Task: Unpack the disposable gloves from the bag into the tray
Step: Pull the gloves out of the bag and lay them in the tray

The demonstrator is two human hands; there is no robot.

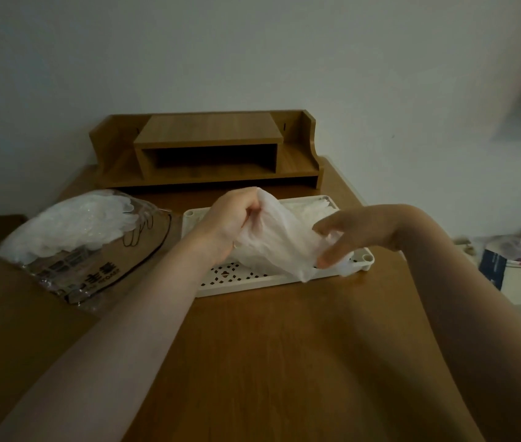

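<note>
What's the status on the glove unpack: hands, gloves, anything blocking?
Left hand and right hand both gripping one glove above the tray. Some gloves already in tray; bag still holds more, left of tray. Nothing blocking.

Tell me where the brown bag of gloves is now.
In the head view, the brown bag with clear plastic gloves lies on the wooden desk, left of the white perforated tray.

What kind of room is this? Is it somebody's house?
Probably a home study or bedroom corner. There is a wooden desk against a plain wall, a small wooden desktop shelf at its back, and books and papers piled beside it.
</note>
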